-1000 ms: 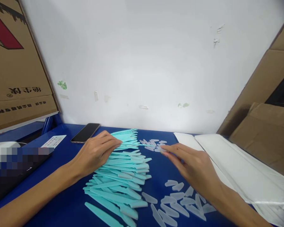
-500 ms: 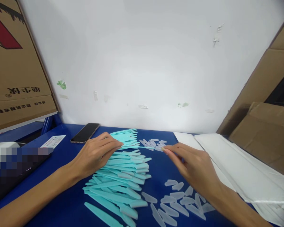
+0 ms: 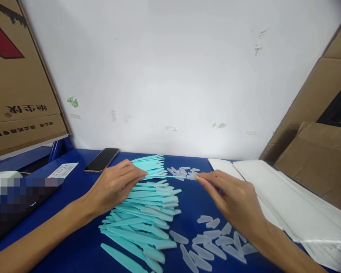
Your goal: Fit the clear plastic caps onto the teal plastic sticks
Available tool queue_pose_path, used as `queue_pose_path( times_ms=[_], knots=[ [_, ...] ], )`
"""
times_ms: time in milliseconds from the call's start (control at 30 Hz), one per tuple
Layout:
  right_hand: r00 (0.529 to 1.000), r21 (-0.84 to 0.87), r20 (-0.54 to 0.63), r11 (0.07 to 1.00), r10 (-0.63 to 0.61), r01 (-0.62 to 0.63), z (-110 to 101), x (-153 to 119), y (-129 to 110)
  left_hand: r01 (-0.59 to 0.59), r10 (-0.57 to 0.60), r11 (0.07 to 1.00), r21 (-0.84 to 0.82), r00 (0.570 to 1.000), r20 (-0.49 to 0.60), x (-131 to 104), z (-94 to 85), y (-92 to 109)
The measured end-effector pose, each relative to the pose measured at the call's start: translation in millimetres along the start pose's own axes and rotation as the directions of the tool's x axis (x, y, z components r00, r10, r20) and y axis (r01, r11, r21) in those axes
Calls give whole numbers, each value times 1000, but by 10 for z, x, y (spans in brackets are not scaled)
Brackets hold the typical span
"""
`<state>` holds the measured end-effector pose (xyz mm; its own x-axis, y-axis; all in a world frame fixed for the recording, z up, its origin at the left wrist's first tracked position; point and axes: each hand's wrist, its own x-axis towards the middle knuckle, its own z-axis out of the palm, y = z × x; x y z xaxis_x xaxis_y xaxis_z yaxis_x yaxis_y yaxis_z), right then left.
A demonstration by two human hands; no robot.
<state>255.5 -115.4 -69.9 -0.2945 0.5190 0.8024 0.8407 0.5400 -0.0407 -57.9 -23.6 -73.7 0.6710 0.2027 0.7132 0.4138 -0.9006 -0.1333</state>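
My left hand point(image 3: 118, 180) pinches the handle end of a thin turquoise eyebrow razor point(image 3: 170, 176), held level and pointing right. At its other end, thumb and forefinger of my right hand point(image 3: 233, 195) are pinched together on what looks like a clear blade cap; it blends with the caps behind. Beneath and in front of my left hand lies a large pile of turquoise razors point(image 3: 142, 231). A smaller bunch of razors point(image 3: 150, 163) lies behind it. Loose translucent caps point(image 3: 213, 248) are scattered below my right hand, with a second cluster of caps point(image 3: 182, 171) farther back.
A phone point(image 3: 102, 160) lies at the back left of the blue table point(image 3: 82, 227). White padded envelopes point(image 3: 290, 201) are stacked on the right. Cardboard boxes stand at left point(image 3: 25, 79) and right point(image 3: 318, 159), with a white wall point(image 3: 165, 76) behind. A printed card point(image 3: 65, 170) lies at left.
Both hands keep nearly the same pose around the razor. My right fingertips sit very slightly farther right, and the view has shifted a little.
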Motion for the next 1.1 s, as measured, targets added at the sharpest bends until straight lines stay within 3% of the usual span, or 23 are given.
queue_pose_path(
  times_ms=[267,533,833,1100],
  knots=[
    [997,86,44,995,-57,53,27,-6,-15,-30,30,998,-63,1000,-11,-18,2,33],
    [992,161,31,980,-122,115,48,-24,-102,-66,61,990,-125,997,-44,4,27,197],
    [994,186,21,978,-103,97,47,-51,-154,-51,35,991,-127,991,-129,30,-23,268],
    [996,213,3,974,-84,81,57,-39,-141,-23,0,979,-205,994,-110,12,15,329]
  ],
)
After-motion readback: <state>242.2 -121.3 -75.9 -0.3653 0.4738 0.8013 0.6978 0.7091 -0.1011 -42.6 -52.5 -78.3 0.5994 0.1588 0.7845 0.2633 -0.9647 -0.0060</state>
